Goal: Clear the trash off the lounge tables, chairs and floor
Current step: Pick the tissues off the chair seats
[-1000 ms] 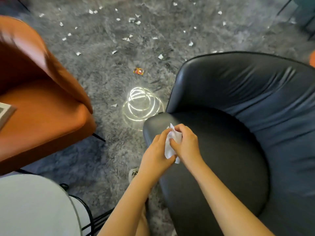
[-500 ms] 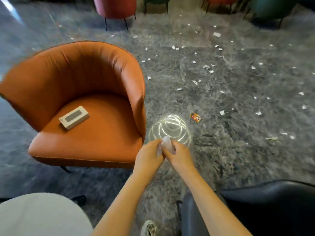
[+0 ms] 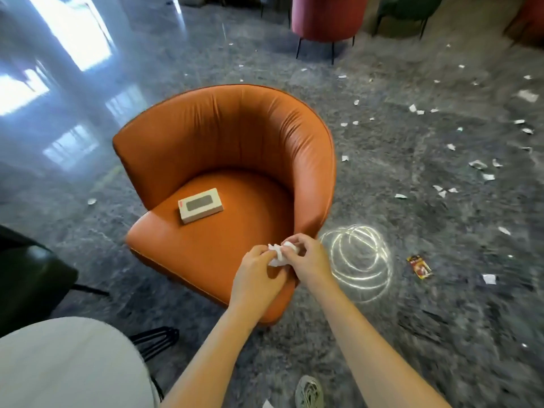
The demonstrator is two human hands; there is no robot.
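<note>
together, left hand (image 3: 256, 276) and right hand (image 3: 309, 262) pinch a crumpled white paper wad (image 3: 276, 258).

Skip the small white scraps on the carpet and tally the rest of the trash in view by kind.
crumpled white paper, pinched between left hand and right hand: 1
cardboard box on the orange chair seat: 1
red wrapper on the carpet: 1
Total: 3

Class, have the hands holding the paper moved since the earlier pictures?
Yes. The left hand and right hand carried the paper leftward: then apart from the orange chair, now over its front edge.
</note>
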